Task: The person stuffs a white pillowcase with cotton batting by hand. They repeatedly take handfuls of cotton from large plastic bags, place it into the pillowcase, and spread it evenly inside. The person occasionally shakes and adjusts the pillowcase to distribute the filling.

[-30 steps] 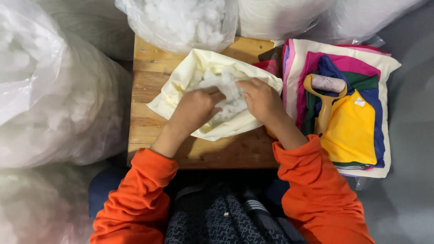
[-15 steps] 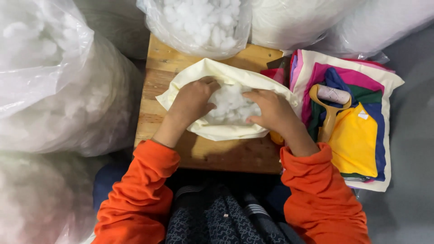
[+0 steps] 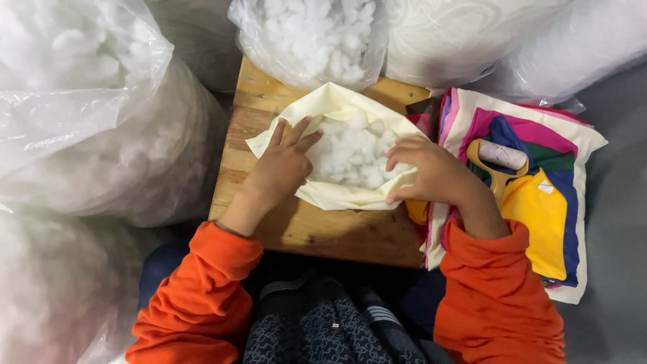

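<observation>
Step in hand: stuffing a cream cloth case [image 3: 323, 111] with white fluff [image 3: 347, 152]; both hands work at its open mouth.
Left hand [image 3: 282, 168]: fingers spread flat, palm down, pressing on the left side of the case and the edge of the fluff; it pins rather than grips, nothing closed in it.
Right hand [image 3: 431, 172]: fingers curled over the right edge of the case, thumb below, seemingly pinching the cloth; whether it has the cloth fully clamped I cannot tell.
Where the case lies: between the two hands, on the wooden table [image 3: 323, 232], just below a clear bag of fluff [image 3: 313, 37].
Which way it points: the case looks roughly triangular, its tip away from the person toward the bag of fluff, its open side up; the long axis appears to run from the left hand across to the right hand.
Beside the right hand: a stack of coloured cloth [image 3: 539, 202] with yellow-handled scissors [image 3: 499, 172] on top, touching the wrist's outer side.
Next move, by my judgement: it calls for the right hand to keep the edge lifted while the left packs the fluff down evenly.
</observation>
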